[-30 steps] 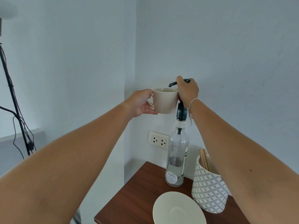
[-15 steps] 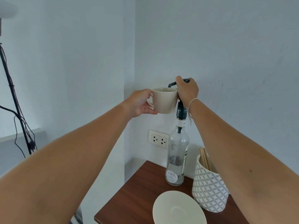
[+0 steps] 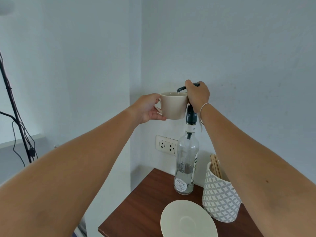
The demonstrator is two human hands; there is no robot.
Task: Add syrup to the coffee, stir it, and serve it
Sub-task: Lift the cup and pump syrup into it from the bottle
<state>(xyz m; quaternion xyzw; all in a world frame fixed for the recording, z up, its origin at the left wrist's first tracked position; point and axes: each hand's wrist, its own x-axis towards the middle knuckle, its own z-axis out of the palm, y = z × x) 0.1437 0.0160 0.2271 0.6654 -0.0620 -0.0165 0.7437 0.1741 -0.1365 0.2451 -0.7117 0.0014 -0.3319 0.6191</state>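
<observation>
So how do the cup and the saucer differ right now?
The cup is held up in the air by the left hand, under the pump spout; the saucer lies flat on the table. The cup is deep, the saucer shallow and wider. Both are plain cream.

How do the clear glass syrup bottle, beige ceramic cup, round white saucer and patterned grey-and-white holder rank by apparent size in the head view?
1. Clear glass syrup bottle, tallest.
2. Round white saucer and patterned grey-and-white holder: alike; saucer is cropped and nearer.
3. Beige ceramic cup.
</observation>
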